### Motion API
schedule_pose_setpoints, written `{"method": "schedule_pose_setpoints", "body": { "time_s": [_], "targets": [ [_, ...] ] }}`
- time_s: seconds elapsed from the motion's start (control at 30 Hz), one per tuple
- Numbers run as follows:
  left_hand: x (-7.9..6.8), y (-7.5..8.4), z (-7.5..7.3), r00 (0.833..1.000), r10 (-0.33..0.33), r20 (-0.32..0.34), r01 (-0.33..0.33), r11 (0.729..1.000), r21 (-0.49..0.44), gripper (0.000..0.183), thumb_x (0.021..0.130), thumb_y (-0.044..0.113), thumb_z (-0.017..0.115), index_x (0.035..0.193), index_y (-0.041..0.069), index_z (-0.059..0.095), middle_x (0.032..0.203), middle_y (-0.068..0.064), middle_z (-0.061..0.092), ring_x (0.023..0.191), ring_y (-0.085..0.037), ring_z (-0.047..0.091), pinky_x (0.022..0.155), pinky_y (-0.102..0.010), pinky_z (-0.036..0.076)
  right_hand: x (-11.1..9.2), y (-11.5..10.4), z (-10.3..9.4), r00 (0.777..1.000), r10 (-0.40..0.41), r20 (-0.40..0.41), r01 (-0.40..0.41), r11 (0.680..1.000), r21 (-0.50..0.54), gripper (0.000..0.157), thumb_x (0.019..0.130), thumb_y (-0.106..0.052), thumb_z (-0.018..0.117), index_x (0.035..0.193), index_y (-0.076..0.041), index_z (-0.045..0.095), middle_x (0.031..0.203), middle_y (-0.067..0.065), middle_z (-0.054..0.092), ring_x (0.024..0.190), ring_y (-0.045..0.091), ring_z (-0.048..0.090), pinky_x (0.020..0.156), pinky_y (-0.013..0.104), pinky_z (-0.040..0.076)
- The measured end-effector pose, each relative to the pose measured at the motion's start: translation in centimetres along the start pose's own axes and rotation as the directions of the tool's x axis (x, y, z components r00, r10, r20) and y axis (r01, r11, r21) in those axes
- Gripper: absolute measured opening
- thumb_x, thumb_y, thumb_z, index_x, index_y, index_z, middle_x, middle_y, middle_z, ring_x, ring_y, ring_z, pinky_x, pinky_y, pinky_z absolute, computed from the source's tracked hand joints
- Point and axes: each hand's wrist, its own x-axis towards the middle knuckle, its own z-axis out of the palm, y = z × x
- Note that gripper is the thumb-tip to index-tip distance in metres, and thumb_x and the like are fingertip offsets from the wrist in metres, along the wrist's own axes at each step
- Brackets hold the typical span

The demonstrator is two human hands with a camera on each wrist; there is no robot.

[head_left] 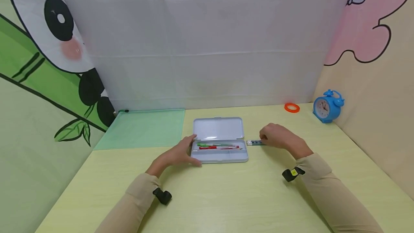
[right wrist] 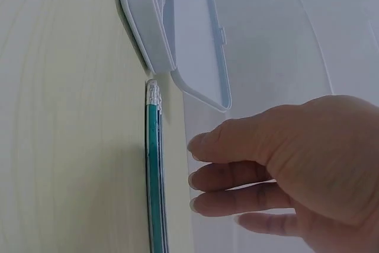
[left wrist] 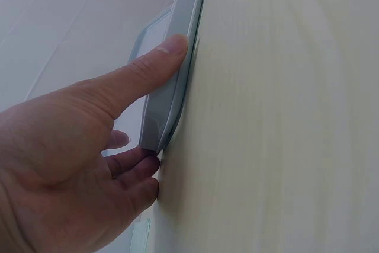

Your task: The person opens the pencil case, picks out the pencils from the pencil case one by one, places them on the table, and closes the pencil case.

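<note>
Pencils [right wrist: 155, 170], at least two, on worktop [head_left: 226, 197] just right of one open pencil case [head_left: 213, 157]; probably light, stiff, prone to roll; pinch mid-shaft. Right hand [head_left: 278, 136] above them, fingers slightly spread, holding nothing. Left hand [head_left: 179, 153] grips case's left end, thumb on front wall. Inside: one green pen [head_left: 203, 144], one red pen [head_left: 210, 147], others unclear.

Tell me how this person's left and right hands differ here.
Contact: the left hand holds the near-left corner of the open pencil case, while the right hand hovers above the pencils without touching them.
Pose: the left hand's thumb is spread wide from its fingers; the right hand's thumb lies close to its fingers.
Both are bare and come from beige sleeves.
</note>
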Motion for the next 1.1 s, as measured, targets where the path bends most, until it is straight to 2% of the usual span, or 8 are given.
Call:
{"method": "schedule_pose_setpoints", "body": {
  "time_s": [0.1, 0.23, 0.33, 0.53, 0.67, 0.8, 0.97, 1.1],
  "targets": [
    [-0.1, 0.1, 0.0, 1.000, -0.005, 0.000, 0.005, 1.000, -0.001, 0.121, 0.070, 0.040, 0.092, 0.158, 0.002, 0.018, 0.157, -0.016, 0.030, 0.143, -0.032, 0.030, 0.116, -0.052, 0.027, 0.0, -0.9, 0.0, 0.996, -0.058, -0.063, 0.056, 0.998, -0.036, 0.004, 0.090, -0.006, 0.073, 0.086, -0.006, 0.075, 0.073, -0.004, 0.060, 0.063, 0.014, 0.050, 0.063, 0.027, 0.048],
    [-0.2, 0.2, 0.0, 1.000, -0.005, -0.001, 0.005, 1.000, -0.002, 0.121, 0.071, 0.040, 0.092, 0.158, 0.002, 0.017, 0.157, -0.017, 0.030, 0.143, -0.032, 0.030, 0.116, -0.052, 0.027, 0.3, -2.1, 0.1, 0.984, -0.118, -0.137, 0.105, 0.989, -0.100, 0.006, 0.089, -0.006, 0.074, 0.084, -0.008, 0.075, 0.073, -0.005, 0.062, 0.065, 0.012, 0.051, 0.075, 0.038, 0.050],
    [-0.2, 0.1, -0.1, 1.000, -0.001, 0.000, 0.001, 1.000, -0.007, 0.121, 0.071, 0.039, 0.092, 0.158, 0.001, 0.017, 0.157, -0.017, 0.029, 0.143, -0.032, 0.029, 0.116, -0.052, 0.026, 0.4, -3.1, 0.0, 0.976, -0.140, -0.166, 0.120, 0.985, -0.125, 0.002, 0.088, -0.008, 0.075, 0.086, -0.007, 0.076, 0.076, -0.006, 0.064, 0.070, 0.013, 0.055, 0.086, 0.049, 0.047],
    [-0.3, 0.1, -0.2, 1.000, 0.001, 0.003, -0.001, 1.000, -0.008, 0.121, 0.071, 0.039, 0.092, 0.158, 0.000, 0.017, 0.158, -0.018, 0.028, 0.144, -0.033, 0.028, 0.117, -0.053, 0.026, 0.8, -5.1, 0.3, 0.948, -0.224, -0.226, 0.196, 0.971, -0.141, 0.004, 0.087, -0.008, 0.075, 0.090, -0.007, 0.078, 0.078, -0.004, 0.067, 0.073, 0.013, 0.060, 0.088, 0.047, 0.045],
    [-0.3, 0.1, -0.2, 1.000, 0.005, 0.005, -0.005, 1.000, -0.009, 0.121, 0.071, 0.039, 0.092, 0.158, 0.000, 0.017, 0.158, -0.018, 0.028, 0.143, -0.033, 0.029, 0.116, -0.052, 0.026, 1.3, -6.3, 0.8, 0.939, -0.252, -0.232, 0.229, 0.966, -0.122, 0.004, 0.088, -0.008, 0.074, 0.090, -0.009, 0.078, 0.081, -0.004, 0.069, 0.075, 0.013, 0.061, 0.089, 0.048, 0.046],
    [-0.4, 0.1, -0.3, 1.000, 0.004, -0.005, -0.004, 1.000, -0.010, 0.120, 0.071, 0.038, 0.092, 0.158, 0.000, 0.017, 0.157, -0.018, 0.029, 0.143, -0.033, 0.029, 0.116, -0.053, 0.026, 2.3, -7.7, 1.2, 0.945, -0.252, -0.207, 0.238, 0.967, -0.087, 0.004, 0.090, -0.010, 0.074, 0.090, -0.010, 0.078, 0.081, -0.005, 0.069, 0.076, 0.013, 0.061, 0.091, 0.049, 0.046],
    [-0.4, 0.3, -0.3, 1.000, 0.006, 0.005, -0.006, 1.000, -0.015, 0.121, 0.071, 0.038, 0.092, 0.158, 0.000, 0.016, 0.158, -0.018, 0.028, 0.144, -0.033, 0.028, 0.117, -0.053, 0.025, 3.4, -9.2, 1.9, 0.953, -0.244, -0.180, 0.234, 0.969, -0.074, 0.006, 0.092, -0.011, 0.072, 0.092, -0.009, 0.078, 0.085, -0.003, 0.071, 0.079, 0.014, 0.064, 0.086, 0.046, 0.048],
    [-0.4, 0.3, -0.2, 1.000, 0.004, 0.006, -0.004, 1.000, -0.014, 0.121, 0.071, 0.038, 0.092, 0.158, 0.000, 0.016, 0.158, -0.018, 0.027, 0.145, -0.033, 0.027, 0.117, -0.052, 0.025, 4.1, -10.0, 2.4, 0.946, -0.261, -0.193, 0.252, 0.965, -0.068, 0.006, 0.092, -0.010, 0.072, 0.090, -0.009, 0.078, 0.083, -0.002, 0.071, 0.076, 0.014, 0.064, 0.079, 0.040, 0.051]
  ]
}}
